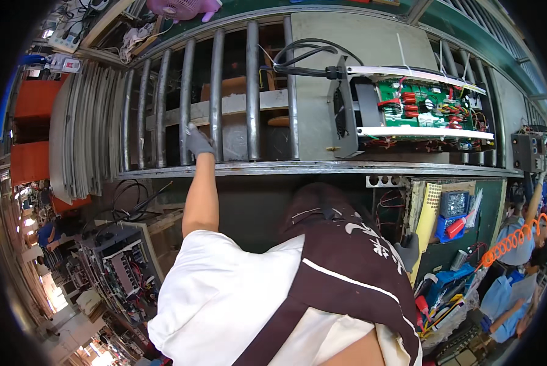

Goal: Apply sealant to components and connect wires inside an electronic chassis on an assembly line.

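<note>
Your left hand [199, 143] is at the metal rollers [216, 91], upper left of centre; a turning roller could pinch it. Your right hand [408, 251] is lower right; I can't tell either grip.

Left hand [199, 143], gloved fingers [191, 129] over a metal roller [188, 73]; right hand [408, 251], also gloved, beside a yellow strip [429, 210].

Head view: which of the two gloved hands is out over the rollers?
The left hand, seen over the metal rollers; the right hand is beside the dark apron, near the yellow strip.
</note>
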A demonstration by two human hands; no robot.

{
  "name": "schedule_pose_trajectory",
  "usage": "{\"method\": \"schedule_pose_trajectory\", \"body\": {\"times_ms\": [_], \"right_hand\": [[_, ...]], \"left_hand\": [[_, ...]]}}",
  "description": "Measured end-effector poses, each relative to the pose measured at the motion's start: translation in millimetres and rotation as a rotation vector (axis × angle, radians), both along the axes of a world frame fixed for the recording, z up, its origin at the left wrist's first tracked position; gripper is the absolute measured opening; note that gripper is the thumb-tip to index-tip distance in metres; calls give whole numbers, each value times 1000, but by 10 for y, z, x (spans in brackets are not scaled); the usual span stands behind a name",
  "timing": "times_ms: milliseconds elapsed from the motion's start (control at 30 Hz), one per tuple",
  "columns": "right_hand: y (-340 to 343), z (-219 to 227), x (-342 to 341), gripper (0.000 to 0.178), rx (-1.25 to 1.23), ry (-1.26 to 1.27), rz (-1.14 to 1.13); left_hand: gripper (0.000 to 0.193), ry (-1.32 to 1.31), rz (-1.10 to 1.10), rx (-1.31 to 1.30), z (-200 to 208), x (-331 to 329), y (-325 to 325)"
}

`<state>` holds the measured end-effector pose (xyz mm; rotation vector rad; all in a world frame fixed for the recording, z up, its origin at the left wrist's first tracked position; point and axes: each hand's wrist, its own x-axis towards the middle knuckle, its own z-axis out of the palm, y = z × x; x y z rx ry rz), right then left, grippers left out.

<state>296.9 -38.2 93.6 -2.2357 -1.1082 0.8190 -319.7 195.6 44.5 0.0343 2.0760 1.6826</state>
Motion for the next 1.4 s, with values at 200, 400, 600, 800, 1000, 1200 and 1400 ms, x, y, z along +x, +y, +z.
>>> {"method": "schedule_pose_trajectory", "body": {"times_ms": [200,400,600,800,1000,1200,1400], "right_hand": [[-187,300,-37,27,-249,-273,-16],[-496,89,-11,30,-156,-161,-101],[-864,-5,290,45,-250,-366,-192],[-1409,-76,379,44,-235,-519,-354],[-2071,-155,644,32,-323,-497,-484],[-2771,-119,953,29,-574,-585,-510],[-3142,-90,1187,46,-454,-759,-522]], "left_hand": [[31,194,-31,-160,-9,-880,104],[29,166,-455,-170,-543,-1631,-79],[45,1117,-817,-999,-560,-1593,-394],[31,-48,-159,-18,-62,-659,217],[27,-131,-466,180,874,705,579],[28,47,-780,310,1358,1680,718],[36,428,-816,308,1982,2935,316]]}}
